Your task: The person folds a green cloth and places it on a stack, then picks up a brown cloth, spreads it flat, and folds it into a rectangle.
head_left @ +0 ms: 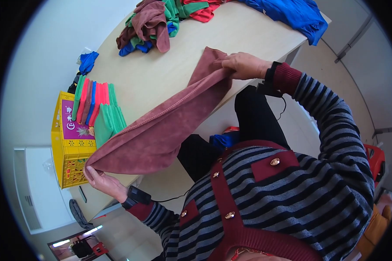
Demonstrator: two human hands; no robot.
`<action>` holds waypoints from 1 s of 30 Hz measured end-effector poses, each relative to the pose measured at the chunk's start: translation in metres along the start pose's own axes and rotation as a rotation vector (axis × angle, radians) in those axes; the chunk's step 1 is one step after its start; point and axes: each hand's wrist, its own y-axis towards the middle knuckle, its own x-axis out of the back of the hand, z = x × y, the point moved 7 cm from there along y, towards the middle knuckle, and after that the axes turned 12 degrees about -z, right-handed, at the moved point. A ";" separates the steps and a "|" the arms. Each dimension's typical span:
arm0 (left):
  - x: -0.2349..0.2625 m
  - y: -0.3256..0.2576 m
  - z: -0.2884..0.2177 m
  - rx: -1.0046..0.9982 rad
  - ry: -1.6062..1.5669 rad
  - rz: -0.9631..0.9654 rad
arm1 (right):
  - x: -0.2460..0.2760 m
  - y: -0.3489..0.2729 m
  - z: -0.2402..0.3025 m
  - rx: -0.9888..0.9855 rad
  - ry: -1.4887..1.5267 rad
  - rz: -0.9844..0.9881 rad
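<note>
A mauve-brown towel (161,126) is stretched between my two hands at the table's near edge, its stitched hem running along the upper side. My left hand (103,182) pinches one corner at the lower left, beside the yellow crate. At the other end, my right hand (246,65) grips the towel's edge, with a flap of cloth lying on the table past the fingers. The lower part of the towel hangs over the table's edge above my lap. Folded green towels (108,119) stand in a stack just behind the left end of the towel.
A yellow crate (78,150) stands at the left, next to folded red, blue, brown and green towels (89,102). Crumpled brown and green cloths (150,26) lie at the far side of the table (174,69). Blue cloth (292,19) lies at the far right corner.
</note>
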 end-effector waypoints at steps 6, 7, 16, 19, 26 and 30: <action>0.009 -0.002 0.028 0.086 0.065 0.084 | -0.005 -0.027 -0.011 -0.396 0.122 0.123; 0.007 -0.004 0.029 0.090 0.065 0.090 | -0.005 -0.030 -0.012 -0.403 0.122 0.122; -0.008 -0.007 0.027 0.102 0.091 0.056 | 0.004 -0.028 -0.016 -0.487 0.418 -0.064; -0.014 0.003 0.024 0.075 -0.014 0.054 | 0.021 -0.019 -0.017 -0.512 0.595 -0.146; -0.037 0.045 0.057 0.168 -0.068 0.097 | 0.045 -0.010 -0.028 -0.518 0.610 -0.203; -0.068 0.070 0.081 0.229 -0.078 0.166 | 0.039 -0.004 -0.019 -0.748 1.016 -0.079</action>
